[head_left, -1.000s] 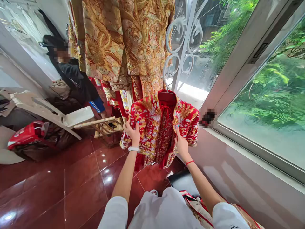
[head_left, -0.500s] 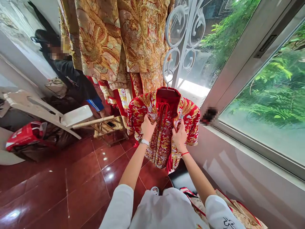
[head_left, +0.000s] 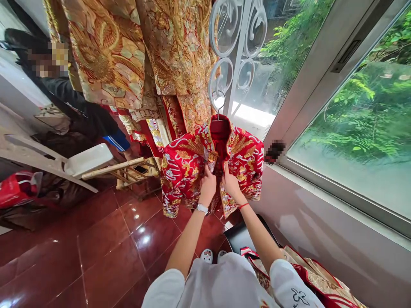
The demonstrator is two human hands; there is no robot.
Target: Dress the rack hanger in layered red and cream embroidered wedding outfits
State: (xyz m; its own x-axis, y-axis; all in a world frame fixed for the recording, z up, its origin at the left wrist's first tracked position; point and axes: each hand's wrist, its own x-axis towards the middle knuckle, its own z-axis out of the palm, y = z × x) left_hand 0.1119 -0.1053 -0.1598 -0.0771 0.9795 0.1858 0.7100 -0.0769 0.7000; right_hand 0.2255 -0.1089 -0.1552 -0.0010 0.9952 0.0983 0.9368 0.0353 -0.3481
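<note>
Hands: left hand [head_left: 208, 186] and right hand [head_left: 231, 185] raised, close together, each clamped on a front edge.
Garment: red embroidered jacket [head_left: 183, 171], hanging directly before both hands.

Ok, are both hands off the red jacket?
No: the left hand and right hand are both at the front edges of the red embroidered jacket, touching it.

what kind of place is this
Probably a shop for traditional Chinese wedding clothes: gold embroidered robes hang in a row, a red embroidered jacket hangs from a hanger, more garments lie nearby.
</note>
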